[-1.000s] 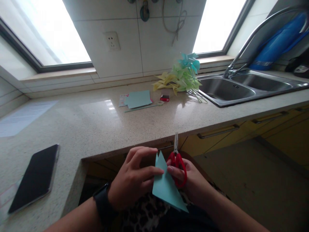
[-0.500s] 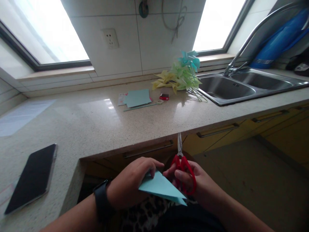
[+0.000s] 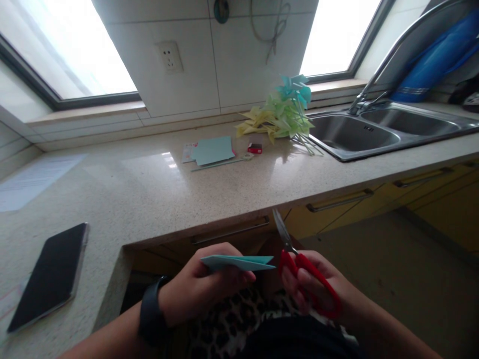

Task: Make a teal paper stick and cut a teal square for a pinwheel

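Note:
Folded light-blue paper is pinched in my left hand, seen nearly edge-on with its layers parting at the right tip. My right hand grips red-handled scissors by the loops. Their metal blades look closed and point up and slightly left, toward the counter edge. A small gap separates the scissors from the paper's tip. Both hands are in front of the counter, above my lap.
On the counter lie light-blue paper sheets, a thin stick, a small red box and paper pinwheels. A black tablet is at left, a printed sheet behind it. The sink is at right.
The folded paper has turned from its broad face to nearly edge-on in my left hand. My right hand has moved right with the scissors, whose blades now tilt left.

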A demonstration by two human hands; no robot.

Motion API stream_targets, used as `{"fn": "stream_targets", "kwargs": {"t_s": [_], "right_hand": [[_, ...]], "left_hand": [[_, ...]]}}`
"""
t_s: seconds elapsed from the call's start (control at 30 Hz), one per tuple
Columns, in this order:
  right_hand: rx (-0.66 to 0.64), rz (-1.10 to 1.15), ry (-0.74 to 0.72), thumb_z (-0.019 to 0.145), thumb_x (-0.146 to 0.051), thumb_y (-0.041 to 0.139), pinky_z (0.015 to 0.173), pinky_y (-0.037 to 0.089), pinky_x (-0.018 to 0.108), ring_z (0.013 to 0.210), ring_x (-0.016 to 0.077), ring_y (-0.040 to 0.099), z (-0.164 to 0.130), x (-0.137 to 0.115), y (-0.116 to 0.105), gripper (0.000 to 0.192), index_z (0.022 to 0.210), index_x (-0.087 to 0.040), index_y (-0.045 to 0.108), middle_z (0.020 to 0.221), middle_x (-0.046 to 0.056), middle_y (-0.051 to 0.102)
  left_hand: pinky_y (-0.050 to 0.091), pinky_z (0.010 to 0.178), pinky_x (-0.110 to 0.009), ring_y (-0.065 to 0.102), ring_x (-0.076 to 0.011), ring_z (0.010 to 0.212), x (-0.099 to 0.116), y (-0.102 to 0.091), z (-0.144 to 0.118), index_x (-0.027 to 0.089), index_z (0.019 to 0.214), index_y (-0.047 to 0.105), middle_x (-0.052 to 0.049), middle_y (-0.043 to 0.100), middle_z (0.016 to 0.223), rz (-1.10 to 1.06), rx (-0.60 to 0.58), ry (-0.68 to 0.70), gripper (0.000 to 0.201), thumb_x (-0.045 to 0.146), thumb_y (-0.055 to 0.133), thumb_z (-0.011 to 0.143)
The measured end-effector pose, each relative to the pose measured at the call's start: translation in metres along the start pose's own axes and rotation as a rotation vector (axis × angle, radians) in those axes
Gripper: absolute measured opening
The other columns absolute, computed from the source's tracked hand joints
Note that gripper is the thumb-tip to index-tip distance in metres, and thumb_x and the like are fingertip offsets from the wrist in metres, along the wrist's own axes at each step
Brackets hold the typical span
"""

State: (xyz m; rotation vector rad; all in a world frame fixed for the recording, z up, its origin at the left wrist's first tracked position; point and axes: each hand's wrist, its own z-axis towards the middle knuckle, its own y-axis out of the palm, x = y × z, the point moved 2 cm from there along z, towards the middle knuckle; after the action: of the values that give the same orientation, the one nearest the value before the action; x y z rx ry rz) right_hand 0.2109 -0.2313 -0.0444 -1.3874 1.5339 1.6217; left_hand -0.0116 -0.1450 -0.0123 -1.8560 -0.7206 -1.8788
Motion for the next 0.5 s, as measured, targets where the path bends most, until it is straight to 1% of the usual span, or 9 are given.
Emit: {"fn": "stream_targets", "kwargs": {"t_s": [0.03, 0.1, 0.2, 0.27, 0.33, 0.4, 0.5], "right_hand": [[-0.044, 0.009, 0.0, 0.085, -0.06, 0.069, 0.042, 0.034, 0.015, 0.045, 0.0045, 0.045, -0.005, 0.0, -0.003, 0.047, 0.079, -0.015, 0.058, 0.06, -0.004, 0.053], [-0.139, 0.026, 0.002, 0.084, -0.059, 0.072, 0.042, 0.033, 0.014, 0.045, 0.0039, 0.044, -0.014, -0.001, -0.006, 0.046, 0.085, -0.015, 0.059, 0.062, -0.004, 0.052], [-0.22, 0.063, 0.013, 0.084, -0.056, 0.073, 0.043, 0.033, 0.013, 0.047, 0.0036, 0.045, -0.024, -0.006, -0.003, 0.044, 0.096, -0.016, 0.059, 0.067, -0.003, 0.054], [-0.224, 0.05, 0.044, 0.085, -0.058, 0.071, 0.043, 0.031, 0.013, 0.047, 0.0029, 0.042, -0.026, -0.013, 0.004, 0.045, 0.09, -0.015, 0.057, 0.065, -0.004, 0.051], [-0.244, 0.002, 0.046, 0.084, -0.062, 0.069, 0.041, 0.026, 0.013, 0.045, 0.0021, 0.036, -0.024, -0.021, 0.013, 0.05, 0.077, -0.015, 0.054, 0.06, -0.005, 0.045], [-0.301, -0.057, 0.045, 0.085, -0.064, 0.066, 0.041, 0.024, 0.014, 0.046, 0.0023, 0.032, -0.02, -0.03, 0.021, 0.053, 0.07, -0.016, 0.049, 0.057, -0.006, 0.04], [-0.386, -0.136, 0.057, 0.086, -0.065, 0.062, 0.043, 0.021, 0.015, 0.049, 0.0031, 0.027, -0.015, -0.038, 0.027, 0.055, 0.067, -0.018, 0.044, 0.057, -0.007, 0.033]], "left_hand": [[0.05, 0.074, -0.026, 0.068, -0.0163, 0.082, -0.002, 0.0, 0.0, 0.017, 0.093, 0.075, -0.008, 0.075, 0.09, -0.078, 0.032, -0.026, 0.025, 0.039, 0.065, 0.096], [0.049, 0.072, -0.025, 0.067, -0.0149, 0.078, -0.006, 0.001, -0.001, 0.017, 0.089, 0.073, -0.006, 0.075, 0.084, -0.236, 0.077, -0.063, 0.024, 0.039, 0.067, 0.094], [0.048, 0.07, -0.025, 0.065, -0.0147, 0.074, -0.011, 0.003, -0.001, 0.017, 0.085, 0.071, -0.005, 0.073, 0.078, -0.432, 0.092, -0.082, 0.019, 0.036, 0.071, 0.09], [0.047, 0.07, -0.026, 0.063, -0.0149, 0.072, -0.011, 0.004, -0.001, 0.016, 0.084, 0.07, -0.005, 0.072, 0.075, -0.517, 0.091, -0.074, 0.016, 0.031, 0.07, 0.088], [0.046, 0.071, -0.026, 0.062, -0.0148, 0.071, -0.012, 0.005, 0.0, 0.016, 0.084, 0.07, -0.005, 0.071, 0.073, -0.573, 0.086, -0.067, 0.013, 0.028, 0.067, 0.088], [0.045, 0.072, -0.027, 0.061, -0.015, 0.071, -0.012, 0.006, 0.0, 0.015, 0.085, 0.069, -0.005, 0.07, 0.072, -0.604, 0.074, -0.066, 0.012, 0.026, 0.065, 0.089], [0.045, 0.074, -0.029, 0.061, -0.0156, 0.071, -0.012, 0.007, -0.001, 0.015, 0.085, 0.069, -0.005, 0.069, 0.071, -0.61, 0.065, -0.069, 0.012, 0.024, 0.063, 0.089]]}}
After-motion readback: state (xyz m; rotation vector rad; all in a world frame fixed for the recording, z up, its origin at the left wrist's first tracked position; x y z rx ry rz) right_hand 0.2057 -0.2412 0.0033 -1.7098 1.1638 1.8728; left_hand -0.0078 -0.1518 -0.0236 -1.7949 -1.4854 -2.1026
